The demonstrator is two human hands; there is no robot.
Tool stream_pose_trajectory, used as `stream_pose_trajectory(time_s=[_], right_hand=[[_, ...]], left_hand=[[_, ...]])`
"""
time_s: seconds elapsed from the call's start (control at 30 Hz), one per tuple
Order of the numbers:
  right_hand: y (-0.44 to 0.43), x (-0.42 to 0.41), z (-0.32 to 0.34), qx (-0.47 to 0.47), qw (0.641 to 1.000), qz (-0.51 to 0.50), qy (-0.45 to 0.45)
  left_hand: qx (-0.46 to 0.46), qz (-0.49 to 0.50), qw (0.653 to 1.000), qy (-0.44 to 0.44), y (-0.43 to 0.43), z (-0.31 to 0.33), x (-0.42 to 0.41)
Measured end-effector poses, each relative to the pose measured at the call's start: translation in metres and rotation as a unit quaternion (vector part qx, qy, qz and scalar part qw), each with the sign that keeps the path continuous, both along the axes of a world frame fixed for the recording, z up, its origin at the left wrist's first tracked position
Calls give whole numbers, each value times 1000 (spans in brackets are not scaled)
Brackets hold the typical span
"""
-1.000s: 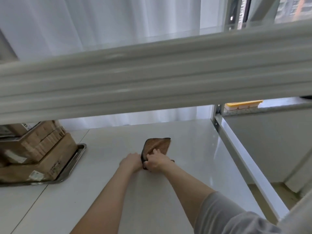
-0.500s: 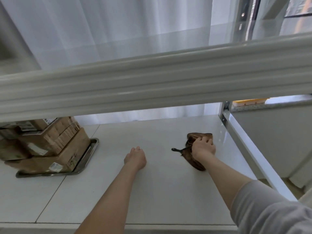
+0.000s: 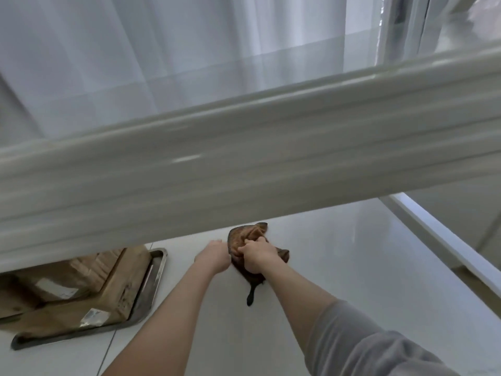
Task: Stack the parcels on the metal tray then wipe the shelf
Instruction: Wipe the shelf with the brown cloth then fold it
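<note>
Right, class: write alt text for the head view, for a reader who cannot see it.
A person's right hand presses a brown cloth onto a white shelf, with the left hand resting beside it. To the left, cardboard parcels sit stacked on a metal tray; the blurred edge of an upper shelf crosses the view.

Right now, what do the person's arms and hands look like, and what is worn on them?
Both hands are bare: no gloves, rings or watch show on the left hand or the right hand. The left forearm is uncovered as far as the frame shows. The right arm wears a loose grey sleeve, creased, ending around the elbow.
</note>
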State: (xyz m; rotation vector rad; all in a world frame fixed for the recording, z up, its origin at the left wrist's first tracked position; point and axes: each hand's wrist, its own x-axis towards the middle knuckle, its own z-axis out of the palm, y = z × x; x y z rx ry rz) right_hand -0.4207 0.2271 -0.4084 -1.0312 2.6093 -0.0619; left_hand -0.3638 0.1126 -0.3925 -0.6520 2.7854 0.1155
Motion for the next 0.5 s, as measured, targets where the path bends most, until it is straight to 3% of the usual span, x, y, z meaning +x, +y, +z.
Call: stream_pose_trajectory(time_s=[0.2,0.5], right_hand=[[54,-36,-5,-18,990,-135,-19],[167,-115,-1,7,927,-374,-5]], left_hand=[[5,-24,1000,-5,23,-8,-20],[-8,1,1000,-16,40,-20,-44]])
